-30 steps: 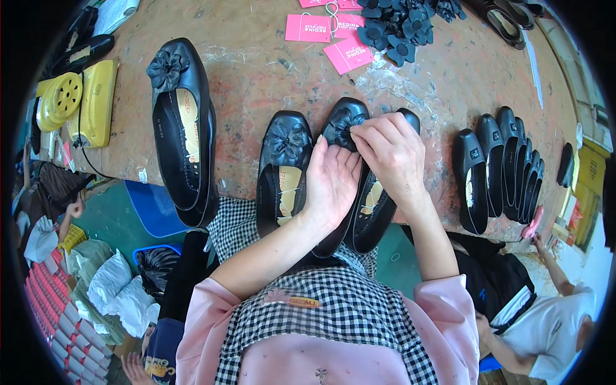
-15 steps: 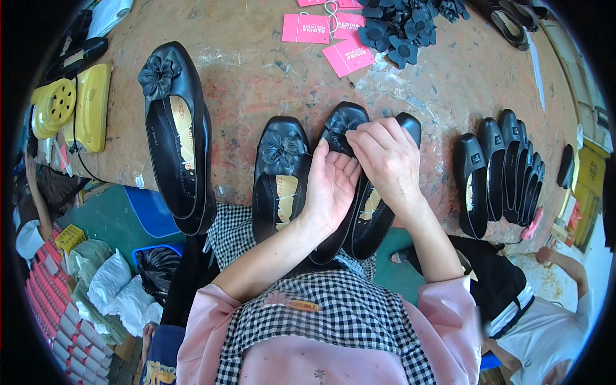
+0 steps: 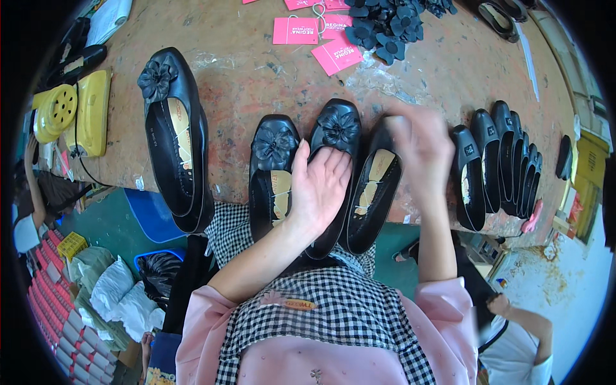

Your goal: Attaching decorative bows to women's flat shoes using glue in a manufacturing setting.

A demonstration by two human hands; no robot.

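Observation:
My left hand [image 3: 323, 187] lies palm up with its fingers stretched out, fingertips at the mouth of a black flat shoe [image 3: 330, 115] that has a dark flower [image 3: 337, 128] on its toe. To the left stands another black shoe [image 3: 266, 192] with a similar flower [image 3: 276, 145]. My right hand [image 3: 427, 147], smeared by motion, hovers at the toe of a third black shoe [image 3: 375, 186]; its fingers cannot be made out. No flower shows on the visible part of that shoe.
A flowered pair of black shoes [image 3: 176, 147] stands at left, near a yellow device [image 3: 96, 115]. At the back lie pink tags [image 3: 295, 31] and a heap of dark flowers [image 3: 388, 29]. Several black shoes [image 3: 470, 179] line the right. Another person's arm [image 3: 523, 314] shows at lower right.
My right hand has left the flower on the middle shoe and moved right, uncovering the flower and the third shoe. My left hand has shifted slightly left, its palm more exposed.

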